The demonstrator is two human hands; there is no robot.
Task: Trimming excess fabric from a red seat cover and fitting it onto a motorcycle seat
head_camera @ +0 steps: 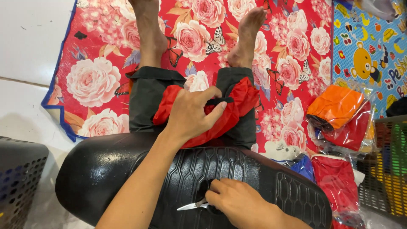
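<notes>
Nearby, clear bags [345, 127] w/ orange, red fabric.

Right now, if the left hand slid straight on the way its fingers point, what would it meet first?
The left hand points right across the red cloth. It would probably stay on that cloth, then reach the flowered mat; depth is unclear.

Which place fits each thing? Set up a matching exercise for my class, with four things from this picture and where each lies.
Things:
1. left hand
2. right hand
3. orange bundle
4. dark basket

Places:
A. far left edge, on the white floor
B. on the red cloth over the lap
C. on small scissors on the black tray
D. right, wrapped in clear plastic

Pairs: 1-B, 2-C, 3-D, 4-A
</notes>
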